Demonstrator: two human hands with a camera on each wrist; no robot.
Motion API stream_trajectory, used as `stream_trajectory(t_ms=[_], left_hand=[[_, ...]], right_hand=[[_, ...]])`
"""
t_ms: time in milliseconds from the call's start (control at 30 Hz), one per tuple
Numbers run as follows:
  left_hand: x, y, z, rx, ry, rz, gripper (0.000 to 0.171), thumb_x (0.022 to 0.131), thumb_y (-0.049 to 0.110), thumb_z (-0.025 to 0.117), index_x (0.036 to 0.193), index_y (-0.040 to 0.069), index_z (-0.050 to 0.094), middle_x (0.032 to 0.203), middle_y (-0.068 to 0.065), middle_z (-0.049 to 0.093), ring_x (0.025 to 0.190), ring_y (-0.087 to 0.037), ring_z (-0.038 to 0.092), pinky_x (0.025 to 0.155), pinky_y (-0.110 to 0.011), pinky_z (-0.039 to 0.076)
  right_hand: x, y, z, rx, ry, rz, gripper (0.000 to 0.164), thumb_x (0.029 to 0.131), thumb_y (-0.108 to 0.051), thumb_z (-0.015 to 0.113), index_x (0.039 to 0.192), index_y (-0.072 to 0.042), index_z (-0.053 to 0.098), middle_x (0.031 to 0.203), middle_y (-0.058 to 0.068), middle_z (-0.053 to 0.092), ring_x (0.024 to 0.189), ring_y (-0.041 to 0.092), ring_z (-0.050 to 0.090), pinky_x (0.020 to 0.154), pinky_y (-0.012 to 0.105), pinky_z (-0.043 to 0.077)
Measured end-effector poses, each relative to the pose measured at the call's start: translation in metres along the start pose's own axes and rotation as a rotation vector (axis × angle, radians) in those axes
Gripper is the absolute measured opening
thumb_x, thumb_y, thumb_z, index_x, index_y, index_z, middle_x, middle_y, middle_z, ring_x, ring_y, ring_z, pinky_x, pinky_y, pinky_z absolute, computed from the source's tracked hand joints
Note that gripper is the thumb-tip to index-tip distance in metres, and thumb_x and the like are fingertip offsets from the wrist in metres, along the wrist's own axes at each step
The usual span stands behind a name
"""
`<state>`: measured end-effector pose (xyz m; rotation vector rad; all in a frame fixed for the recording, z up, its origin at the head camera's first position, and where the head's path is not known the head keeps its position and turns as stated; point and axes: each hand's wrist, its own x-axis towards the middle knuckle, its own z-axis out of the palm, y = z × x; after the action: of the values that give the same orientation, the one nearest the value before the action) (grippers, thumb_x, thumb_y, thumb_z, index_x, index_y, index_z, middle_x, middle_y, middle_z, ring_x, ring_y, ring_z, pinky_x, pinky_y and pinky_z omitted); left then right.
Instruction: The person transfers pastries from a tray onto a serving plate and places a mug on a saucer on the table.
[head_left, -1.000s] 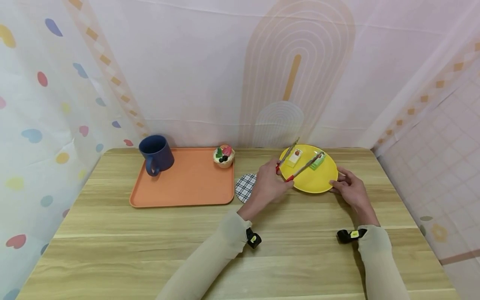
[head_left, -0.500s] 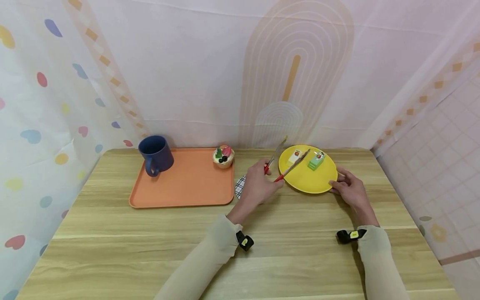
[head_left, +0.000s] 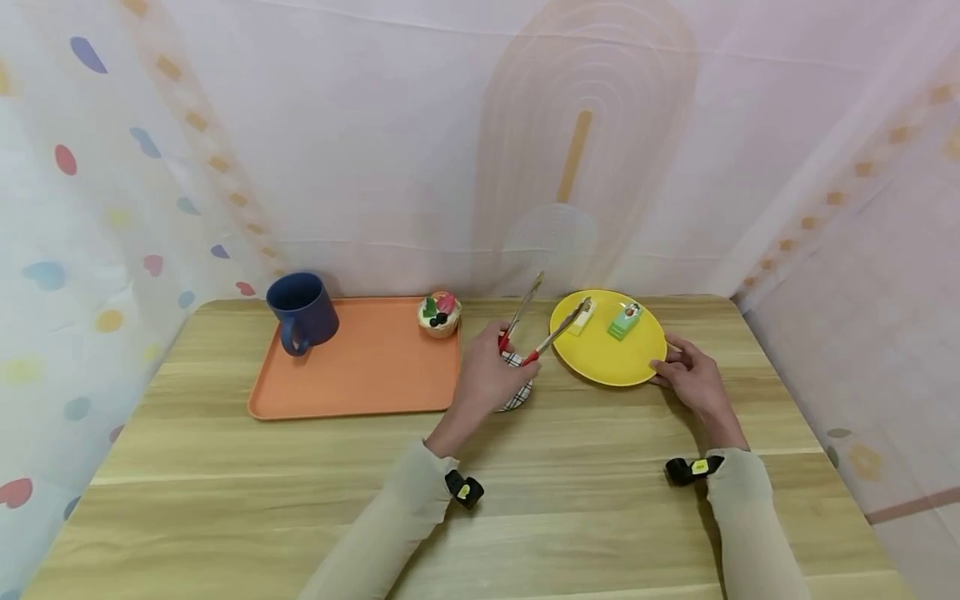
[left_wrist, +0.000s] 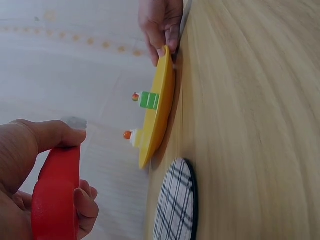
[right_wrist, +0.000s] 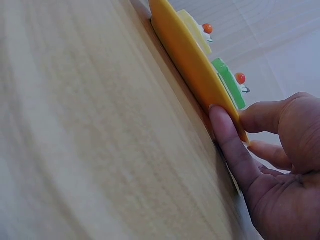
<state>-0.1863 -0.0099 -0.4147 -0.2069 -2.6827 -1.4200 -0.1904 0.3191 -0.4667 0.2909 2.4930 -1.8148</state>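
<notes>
My left hand [head_left: 487,372] grips a pair of tongs [head_left: 557,333] by the red handles, its arms spread apart with nothing between them. It is over the checked coaster [head_left: 517,393], partly hiding it. In the left wrist view the red handle [left_wrist: 56,200] lies between thumb and fingers. My right hand [head_left: 693,379] pinches the right rim of the yellow plate [head_left: 611,358]. On the plate lie a green toy cake slice [head_left: 624,321] and a pale yellow one [head_left: 582,318], each topped with a red-orange ball, as the right wrist view shows; one tong arm overlaps the yellow slice in the head view.
Left of the coaster lies an orange tray [head_left: 367,375]. A dark blue mug [head_left: 303,312] stands at its back left corner, and a toy fruit tart [head_left: 439,315] at its back right corner. A patterned cloth wall [head_left: 390,167] rises behind the wooden table [head_left: 570,500].
My left hand and the tongs have moved left, from over the plate to over the coaster. Both cake slices stay on the plate, and my right hand keeps its hold on the rim.
</notes>
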Motion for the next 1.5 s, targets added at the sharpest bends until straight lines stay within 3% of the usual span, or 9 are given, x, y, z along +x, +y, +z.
stream_trajectory(t_ms=[233, 567, 700, 933, 1200, 1500], left_hand=[[-0.001, -0.003, -0.014, 0.030, 0.043, -0.010, 0.061, 0.077, 0.025, 0.088, 0.126, 0.002, 0.060, 0.097, -0.015, 0.065, 0.084, -0.024, 0.057, 0.071, -0.035, 0.048], [-0.001, -0.012, -0.032, 0.047, 0.046, -0.014, 0.057, 0.077, 0.025, 0.087, 0.121, 0.002, 0.060, 0.099, -0.018, 0.066, 0.073, -0.022, 0.054, 0.065, -0.033, 0.044], [-0.002, -0.015, -0.043, 0.043, 0.041, -0.026, 0.062, 0.079, 0.026, 0.086, 0.128, 0.001, 0.058, 0.102, -0.017, 0.066, 0.068, -0.018, 0.052, 0.062, -0.030, 0.042], [-0.004, -0.022, -0.058, 0.056, 0.050, -0.067, 0.066, 0.080, 0.027, 0.086, 0.133, 0.000, 0.055, 0.104, -0.016, 0.066, 0.075, -0.020, 0.053, 0.062, -0.030, 0.041], [-0.007, -0.033, -0.071, 0.042, 0.070, -0.056, 0.056, 0.081, 0.027, 0.085, 0.124, 0.001, 0.058, 0.097, -0.012, 0.064, 0.070, -0.020, 0.051, 0.056, -0.029, 0.038], [-0.011, -0.042, -0.085, 0.085, 0.098, -0.074, 0.059, 0.080, 0.031, 0.085, 0.124, 0.002, 0.059, 0.097, -0.014, 0.063, 0.074, -0.023, 0.052, 0.059, -0.031, 0.039]], right_hand=[[0.001, -0.001, -0.001, 0.001, 0.000, -0.003, 0.069, 0.102, -0.008, 0.061, 0.162, -0.005, 0.026, 0.140, 0.028, 0.050, 0.086, -0.007, 0.065, 0.081, 0.020, 0.059], [0.001, -0.002, -0.001, -0.013, 0.007, -0.005, 0.069, 0.102, -0.008, 0.060, 0.161, -0.005, 0.026, 0.138, 0.028, 0.051, 0.085, -0.007, 0.065, 0.080, 0.021, 0.059], [0.001, -0.002, 0.001, -0.010, 0.008, -0.003, 0.068, 0.102, -0.008, 0.060, 0.161, -0.004, 0.026, 0.136, 0.026, 0.052, 0.085, -0.007, 0.065, 0.081, 0.021, 0.059], [0.000, -0.003, 0.002, -0.009, 0.000, -0.006, 0.069, 0.102, -0.006, 0.060, 0.161, -0.003, 0.025, 0.135, 0.026, 0.052, 0.085, -0.008, 0.064, 0.081, 0.020, 0.059], [0.001, -0.004, 0.002, -0.012, 0.000, -0.001, 0.069, 0.102, -0.007, 0.060, 0.161, -0.004, 0.026, 0.135, 0.025, 0.052, 0.086, -0.008, 0.064, 0.081, 0.020, 0.059], [0.001, -0.004, 0.001, -0.007, 0.006, 0.011, 0.068, 0.101, -0.006, 0.061, 0.161, -0.004, 0.027, 0.129, 0.020, 0.053, 0.084, -0.007, 0.064, 0.080, 0.019, 0.059]])
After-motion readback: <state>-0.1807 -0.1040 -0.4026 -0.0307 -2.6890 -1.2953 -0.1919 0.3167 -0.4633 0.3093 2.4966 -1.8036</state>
